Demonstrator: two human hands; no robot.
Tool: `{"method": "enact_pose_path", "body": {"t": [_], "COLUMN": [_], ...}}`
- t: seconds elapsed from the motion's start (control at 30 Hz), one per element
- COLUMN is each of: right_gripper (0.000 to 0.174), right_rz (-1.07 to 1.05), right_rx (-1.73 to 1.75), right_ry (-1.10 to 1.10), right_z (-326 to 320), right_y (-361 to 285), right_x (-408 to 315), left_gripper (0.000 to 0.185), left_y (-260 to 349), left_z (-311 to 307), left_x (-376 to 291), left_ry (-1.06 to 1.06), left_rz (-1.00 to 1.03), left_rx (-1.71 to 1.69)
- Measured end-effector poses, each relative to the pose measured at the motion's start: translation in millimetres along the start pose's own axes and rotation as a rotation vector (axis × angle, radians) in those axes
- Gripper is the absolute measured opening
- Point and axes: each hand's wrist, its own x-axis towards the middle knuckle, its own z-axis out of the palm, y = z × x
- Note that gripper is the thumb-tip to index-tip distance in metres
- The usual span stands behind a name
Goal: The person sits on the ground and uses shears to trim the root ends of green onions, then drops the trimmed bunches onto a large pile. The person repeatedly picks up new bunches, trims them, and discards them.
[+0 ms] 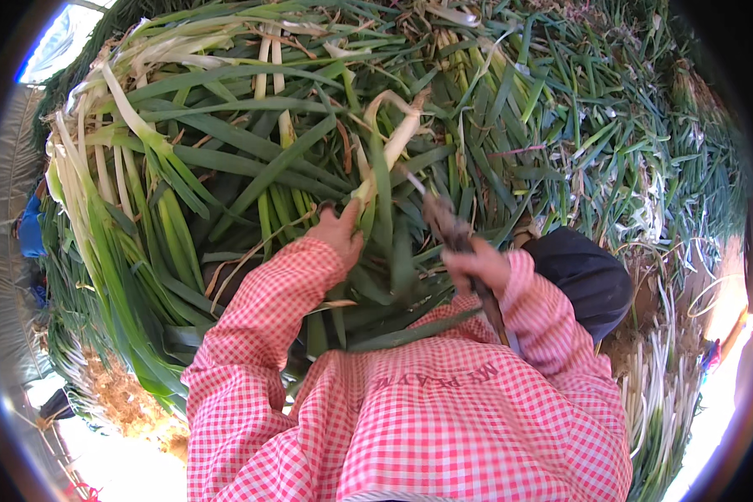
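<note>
My left hand [341,233] grips a large green onion [401,139] by its lower stalk, with the pale root end pointing up and away from me. To its right, my right hand [479,268] is closed around the dark handle of a knife-like tool [448,223]. The tool's short metal tip points toward the onion and looks blurred; whether it touches the onion cannot be told. Long green leaves lie around and below both hands. More green onions [288,182] lie under and beyond my left hand.
Pale-stemmed green onions [78,169] are heaped at the left. A wide pile of green leaves [577,125] spreads behind and to the right. Cleaned-looking white stalks [656,389] lie at lower right. A blue piece of clothing [31,229] shows at the far left edge.
</note>
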Motion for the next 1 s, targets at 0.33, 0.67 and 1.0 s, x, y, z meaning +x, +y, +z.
{"method": "enact_pose_path", "body": {"t": [0.33,0.67,1.0], "right_gripper": [0.031,0.028,0.034], "right_rz": [0.048,0.058,0.009], "right_rx": [0.111,0.008,-0.134], "right_ry": [0.279,0.21,0.23], "right_z": [-45,-14,-49], "right_y": [8,25,3], "right_x": [105,79,125], "left_gripper": [0.076,0.078,0.08], "left_y": [39,32,24], "left_z": [-15,-14,-22], "left_x": [-13,-44,-52], "left_ry": [-0.185,-0.183,-0.191], "left_rz": [-0.086,-0.073,-0.041], "left_rx": [0.257,0.251,0.176]}}
